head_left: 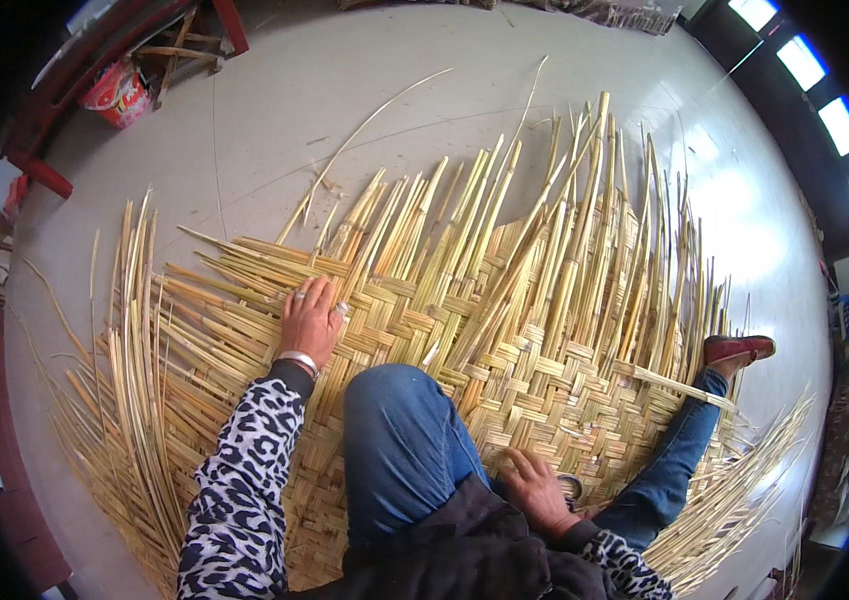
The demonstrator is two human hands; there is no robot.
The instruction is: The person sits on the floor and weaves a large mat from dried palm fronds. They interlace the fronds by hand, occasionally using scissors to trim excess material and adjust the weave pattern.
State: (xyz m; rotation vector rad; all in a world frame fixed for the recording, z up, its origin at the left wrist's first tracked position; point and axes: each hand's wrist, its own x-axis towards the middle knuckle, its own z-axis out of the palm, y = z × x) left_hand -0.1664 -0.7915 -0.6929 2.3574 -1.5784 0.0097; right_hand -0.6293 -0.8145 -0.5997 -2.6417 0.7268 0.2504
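Observation:
A large mat (545, 385) woven from flat, split yellow-green reed strips lies under me. My left hand (313, 322) presses down on it, palm down with fingers stretched, where the weave meets a bundle of loose strips (265, 262). It wears rings and a pale bracelet. My right hand (539, 494) rests on the weave beside my thigh, its fingers laid down and partly bent. Close to that wrist is a dark ring-shaped thing (570, 487) whose kind I cannot make out. Unwoven strip ends (595, 230) stick out along the mat's far edge.
My bent knee (400, 420) and outstretched leg (680, 460) are on the mat. Long loose strips (135, 330) fan out at left, others (745, 500) at right. A red-and-white bucket (117, 95) stands by wooden furniture on the grey floor (295, 90).

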